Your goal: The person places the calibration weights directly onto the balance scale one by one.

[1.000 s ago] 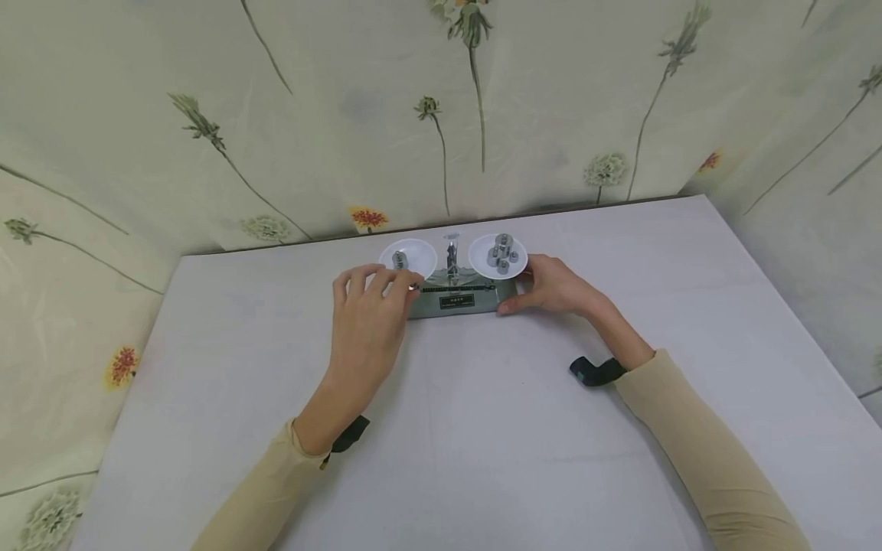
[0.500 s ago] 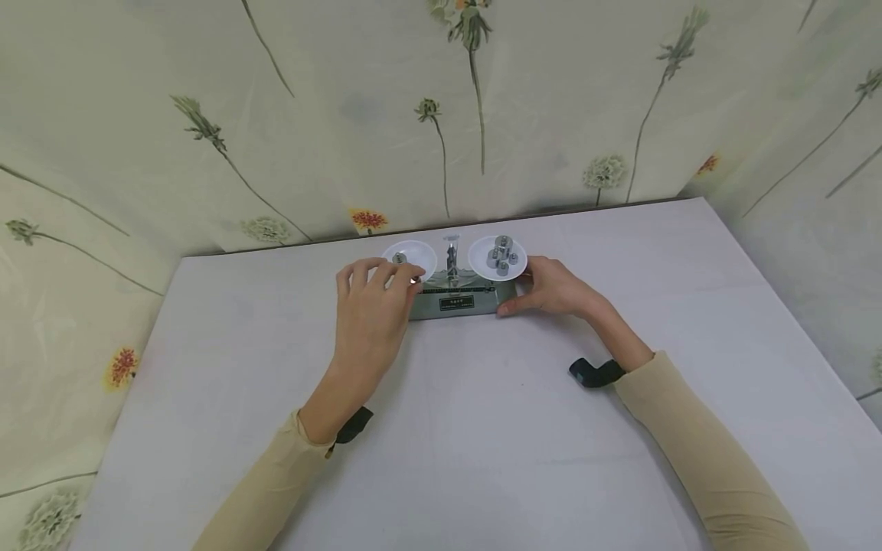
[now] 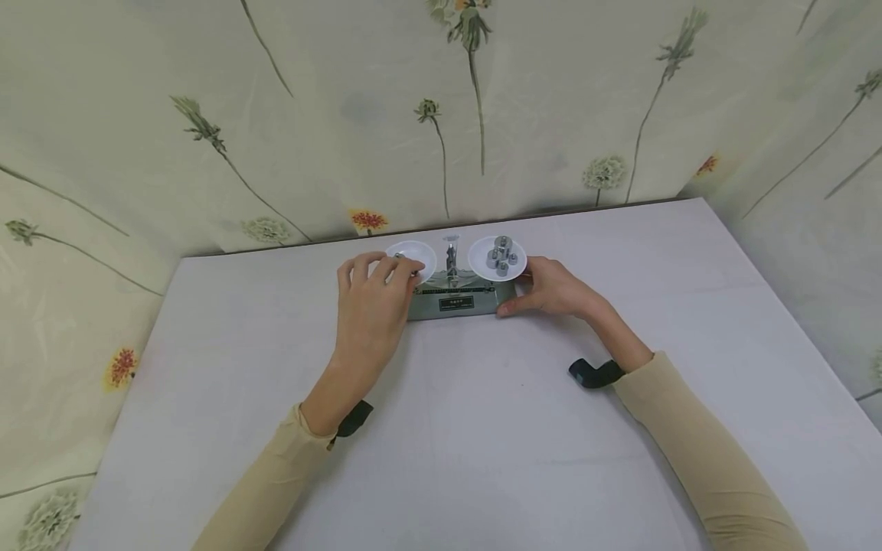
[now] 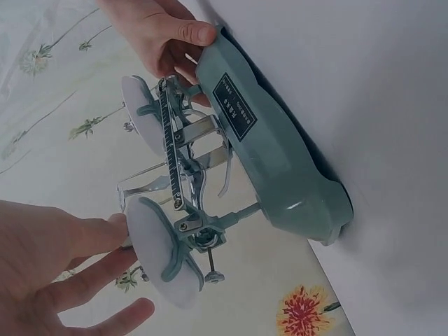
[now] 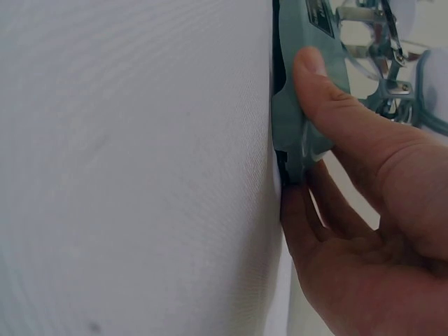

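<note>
A green balance scale [image 3: 434, 310] stands near the table's back edge. Over its left white pan [image 3: 422, 251] is my left hand [image 3: 372, 310], pinching a small metal weight [image 4: 127, 243] between thumb and forefinger at the pan's rim; most of that weight is covered by the fingers. Another weight [image 3: 399, 255] in this pan barely shows behind the knuckles. Several metal weights [image 3: 503, 246] stand in the right pan [image 3: 477, 254]. My right hand [image 3: 556, 287] grips the right end of the base, thumb [image 5: 315, 77] on the front and fingers curled behind.
The scale rests on a white-covered table [image 3: 482, 428]. Just behind the table's back edge hangs a flower-patterned curtain [image 3: 386, 145]. A graduated beam [image 4: 170, 143] runs across the scale's front below the pans. Black wrist mounts [image 3: 594, 373] stick out at both wrists.
My left hand has shifted slightly up and its fingertips now reach farther over the left pan, covering more of the weight there. The right hand keeps its grip in place.
</note>
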Tool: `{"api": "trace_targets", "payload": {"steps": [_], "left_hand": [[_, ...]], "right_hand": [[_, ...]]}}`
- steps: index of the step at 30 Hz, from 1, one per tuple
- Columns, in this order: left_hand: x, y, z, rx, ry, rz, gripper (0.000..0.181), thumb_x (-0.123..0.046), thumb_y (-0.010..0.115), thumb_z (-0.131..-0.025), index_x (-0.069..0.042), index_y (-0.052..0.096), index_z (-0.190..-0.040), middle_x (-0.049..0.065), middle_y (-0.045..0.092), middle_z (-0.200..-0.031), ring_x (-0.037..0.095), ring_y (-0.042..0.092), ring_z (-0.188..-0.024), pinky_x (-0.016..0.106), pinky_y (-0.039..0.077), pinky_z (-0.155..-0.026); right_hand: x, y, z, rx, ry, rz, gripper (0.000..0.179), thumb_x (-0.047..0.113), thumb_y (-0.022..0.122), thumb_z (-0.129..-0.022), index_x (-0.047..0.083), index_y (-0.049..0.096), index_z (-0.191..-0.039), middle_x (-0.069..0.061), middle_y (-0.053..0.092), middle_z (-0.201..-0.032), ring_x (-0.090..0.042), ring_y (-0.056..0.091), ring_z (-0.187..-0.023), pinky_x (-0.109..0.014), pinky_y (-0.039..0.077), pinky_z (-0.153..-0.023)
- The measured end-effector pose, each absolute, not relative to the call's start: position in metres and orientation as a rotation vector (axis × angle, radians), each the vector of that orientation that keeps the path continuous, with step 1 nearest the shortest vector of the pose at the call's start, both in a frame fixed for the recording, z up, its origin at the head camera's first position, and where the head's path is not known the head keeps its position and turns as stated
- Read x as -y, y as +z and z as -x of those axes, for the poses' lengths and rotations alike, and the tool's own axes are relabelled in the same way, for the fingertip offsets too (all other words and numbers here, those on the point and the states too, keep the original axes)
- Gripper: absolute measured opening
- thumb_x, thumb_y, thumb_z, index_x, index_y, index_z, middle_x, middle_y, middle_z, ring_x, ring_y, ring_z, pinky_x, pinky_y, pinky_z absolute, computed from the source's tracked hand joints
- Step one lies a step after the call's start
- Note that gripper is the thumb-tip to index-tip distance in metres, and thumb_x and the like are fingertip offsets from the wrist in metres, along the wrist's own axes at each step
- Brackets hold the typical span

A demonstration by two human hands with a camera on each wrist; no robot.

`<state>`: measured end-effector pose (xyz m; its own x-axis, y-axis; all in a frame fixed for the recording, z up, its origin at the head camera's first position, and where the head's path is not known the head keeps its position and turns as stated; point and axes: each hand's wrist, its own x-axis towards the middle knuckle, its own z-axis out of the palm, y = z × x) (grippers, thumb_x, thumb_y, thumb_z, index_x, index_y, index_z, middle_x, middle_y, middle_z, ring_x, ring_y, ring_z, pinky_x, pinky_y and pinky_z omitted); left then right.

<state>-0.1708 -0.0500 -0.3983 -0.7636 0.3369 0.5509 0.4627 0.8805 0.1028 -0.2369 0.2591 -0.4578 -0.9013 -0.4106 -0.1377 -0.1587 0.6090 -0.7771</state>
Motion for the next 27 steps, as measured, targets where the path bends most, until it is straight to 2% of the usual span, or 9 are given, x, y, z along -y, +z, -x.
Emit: {"api": "trace_targets", "payload": {"steps": [27], "left_hand": [[0.047, -0.399, 0.182, 2.508, -0.361, 0.573, 0.013, -0.019, 0.074, -0.102, -0.015, 0.077, -0.114, 0.009, 0.083, -0.110, 0.036, 0.067, -0.121, 0.056, 0.048, -0.105]], "right_hand": [[-0.258, -0.458, 0.237, -2.550, -1.158, 0.452, 0.088, 0.025, 0.099, -0.079, 0.010, 0.055, -0.153, -0.015, 0.064, -0.152, -0.040, 0.056, -0.148, -0.057, 0.042, -0.126]]}}
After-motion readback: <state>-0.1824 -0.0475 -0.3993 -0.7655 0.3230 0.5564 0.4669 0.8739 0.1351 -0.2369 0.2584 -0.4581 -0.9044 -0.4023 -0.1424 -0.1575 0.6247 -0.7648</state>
